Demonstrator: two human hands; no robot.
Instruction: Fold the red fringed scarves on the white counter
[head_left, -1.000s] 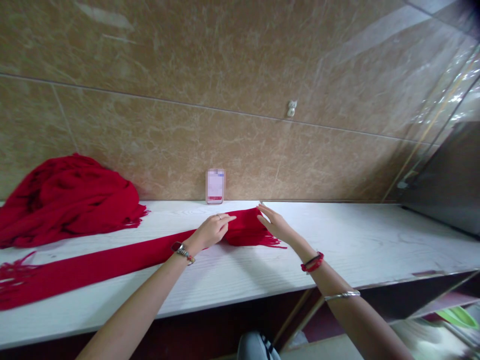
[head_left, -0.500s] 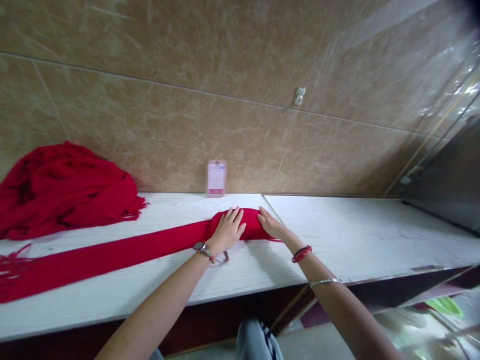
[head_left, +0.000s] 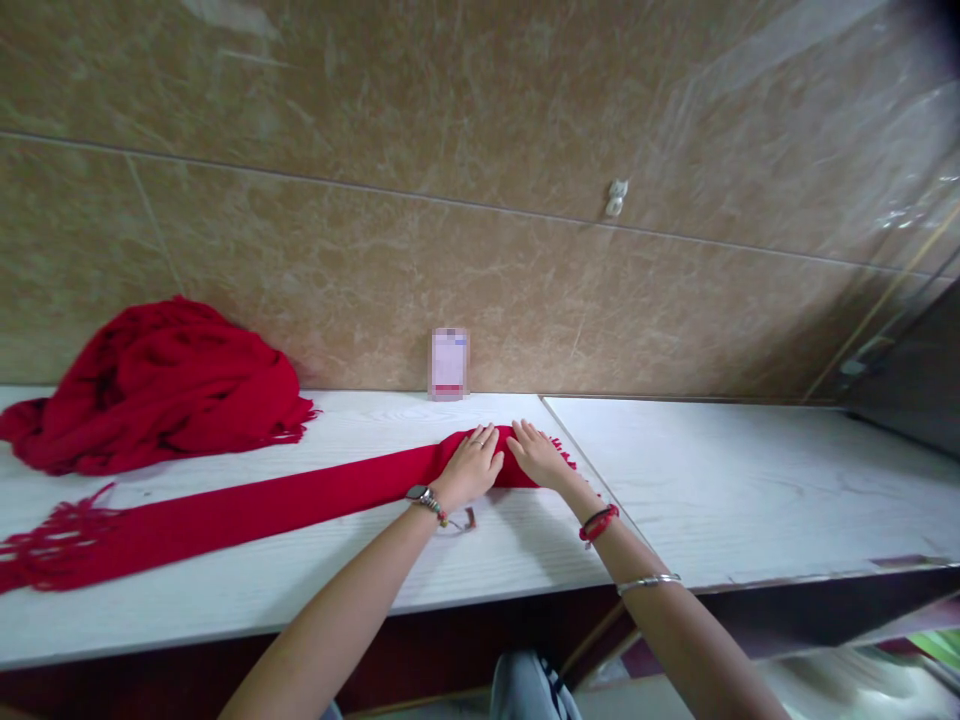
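Observation:
A long red scarf lies as a narrow band along the white counter, fringed at its left end. Toward its right end it is thicker, and fringe sticks out there too. My left hand lies flat on this thicker part with fingers stretched out, pressing on the cloth. Beside it, my right hand also rests flat on the scarf, fingers extended toward the left hand. Neither hand grips the cloth; both are open. The cloth under my palms is hidden.
A heap of red fringed cloth sits at the counter's left against the tiled wall. A blurred phone-like object leans upright on the wall. The white counter has a seam right of my hands. A dark appliance-like surface stands far right.
My right hand has slid left over the scarf, nearer my left hand, and the fringe at the right end now shows. My left hand stays on the cloth. The view has shifted slightly.

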